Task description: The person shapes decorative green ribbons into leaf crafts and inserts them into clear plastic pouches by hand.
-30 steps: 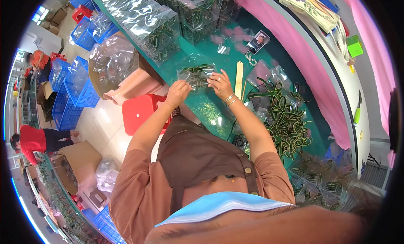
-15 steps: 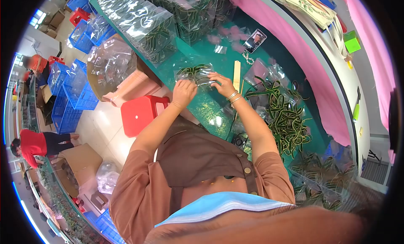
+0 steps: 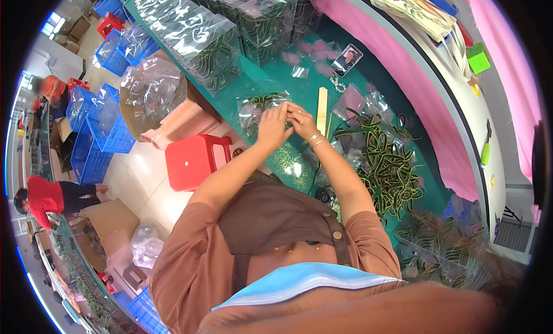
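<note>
A clear plastic bag with a dark green, yellow-edged leafy piece inside lies flat on the green tabletop. My left hand rests over the bag's right end, its fingers stretched out and side by side. Bracelets circle the wrist of my right hand, whose bent fingers meet the left fingertips beside the bag. What sits between those right fingers is hidden. Just right of my hands is a flat wooden strip.
A pile of green, yellow-edged strips spreads on the right. Filled bags stand in rows at the back left. A phone lies near a bead string. A red stool and a carton of clear bags stand left.
My left hand has moved right and stretched its fingers over the bag's right end. My right hand has shifted slightly, and the two hands' fingertips now meet. The bag stays on the table.
</note>
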`<state>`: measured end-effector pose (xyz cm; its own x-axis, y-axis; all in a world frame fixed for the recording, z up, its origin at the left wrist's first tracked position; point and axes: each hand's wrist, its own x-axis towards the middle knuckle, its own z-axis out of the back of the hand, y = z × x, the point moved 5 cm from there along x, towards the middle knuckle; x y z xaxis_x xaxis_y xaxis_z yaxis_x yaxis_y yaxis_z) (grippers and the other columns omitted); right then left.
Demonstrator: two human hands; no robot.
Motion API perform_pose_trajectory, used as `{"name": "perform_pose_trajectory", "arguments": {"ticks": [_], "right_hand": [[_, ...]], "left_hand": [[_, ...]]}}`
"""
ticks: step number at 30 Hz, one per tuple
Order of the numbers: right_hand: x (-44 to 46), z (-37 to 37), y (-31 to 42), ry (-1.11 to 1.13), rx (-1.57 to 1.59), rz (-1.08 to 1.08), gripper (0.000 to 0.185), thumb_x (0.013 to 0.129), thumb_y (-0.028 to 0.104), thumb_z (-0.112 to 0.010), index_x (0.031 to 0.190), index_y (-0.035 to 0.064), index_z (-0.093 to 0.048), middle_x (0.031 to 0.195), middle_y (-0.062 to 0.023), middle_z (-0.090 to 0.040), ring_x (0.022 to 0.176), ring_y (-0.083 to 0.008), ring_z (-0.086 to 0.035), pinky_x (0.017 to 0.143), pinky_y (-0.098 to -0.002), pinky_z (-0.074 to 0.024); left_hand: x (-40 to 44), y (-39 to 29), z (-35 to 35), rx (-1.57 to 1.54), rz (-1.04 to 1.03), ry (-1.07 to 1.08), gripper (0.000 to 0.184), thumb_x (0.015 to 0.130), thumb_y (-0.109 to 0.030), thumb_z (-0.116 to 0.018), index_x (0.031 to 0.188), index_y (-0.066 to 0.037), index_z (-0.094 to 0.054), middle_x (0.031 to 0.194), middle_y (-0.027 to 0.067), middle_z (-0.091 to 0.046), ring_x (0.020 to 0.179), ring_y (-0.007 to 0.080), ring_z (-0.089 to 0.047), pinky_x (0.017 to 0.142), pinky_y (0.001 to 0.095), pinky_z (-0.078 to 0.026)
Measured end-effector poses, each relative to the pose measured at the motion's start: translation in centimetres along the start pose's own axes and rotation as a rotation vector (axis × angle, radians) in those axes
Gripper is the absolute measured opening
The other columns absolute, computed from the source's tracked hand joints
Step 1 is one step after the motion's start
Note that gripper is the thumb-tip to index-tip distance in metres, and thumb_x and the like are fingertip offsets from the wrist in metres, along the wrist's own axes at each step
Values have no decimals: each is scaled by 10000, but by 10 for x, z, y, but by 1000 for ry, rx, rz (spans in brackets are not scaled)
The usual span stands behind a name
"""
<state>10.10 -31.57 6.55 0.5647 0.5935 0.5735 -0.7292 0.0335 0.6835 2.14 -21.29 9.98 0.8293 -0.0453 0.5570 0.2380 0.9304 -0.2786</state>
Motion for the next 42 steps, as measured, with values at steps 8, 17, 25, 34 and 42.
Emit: {"name": "perform_pose_trajectory", "arguments": {"ticks": [8, 17, 25, 34, 42], "right_hand": [[-33, 45, -7, -357, 156, -400, 384, 750, -119, -441, 988, 28, -703, 1185, -156, -625, 1066, -269, -638, 874, -348, -553], [-72, 77, -58, -295, 380, -711, 597, 841, -71, -561, 1413, 57, -446, 1360, -101, -545, 1211, -217, -553, 973, -358, -474], [12, 61, -18, 74, 289, -469, 468, 766, -30, -615, 1202, 135, -574, 1422, -52, -481, 1331, -235, -435, 1082, -396, -361], [7, 48, 72, 280, -287, 54, 136, 789, 181, -715, 836, 89, -627, 907, -56, -659, 1009, -281, -586, 979, -413, -405], [-20, 27, 9, 235, -38, -259, 171, 906, 224, -614, 931, 85, -711, 1121, -51, -696, 1222, -258, -542, 1089, -418, -353]], "left_hand": [[19, -6, -24, 283, 255, 108, 524, 793, -314, -678, 1226, -45, -557, 1041, 99, -538, 1019, 258, -517, 925, 443, -383], [-31, 31, 36, -125, -410, 475, 405, 758, -39, -622, 1159, -45, -566, 1161, 110, -559, 1238, 321, -470, 1062, 452, -369], [-38, -4, 24, 95, -19, 341, 463, 820, -388, -701, 1122, -66, -561, 1157, 109, -537, 1278, 318, -444, 1041, 607, -320], [-43, 104, 42, -191, -63, 348, 266, 860, -170, -664, 1103, -64, -644, 1306, 97, -588, 1323, 312, -453, 1085, 514, -344], [-36, 106, 40, -502, 154, 281, 136, 880, -151, -644, 941, -49, -710, 1243, 82, -633, 1142, 295, -562, 983, 385, -432]]}}
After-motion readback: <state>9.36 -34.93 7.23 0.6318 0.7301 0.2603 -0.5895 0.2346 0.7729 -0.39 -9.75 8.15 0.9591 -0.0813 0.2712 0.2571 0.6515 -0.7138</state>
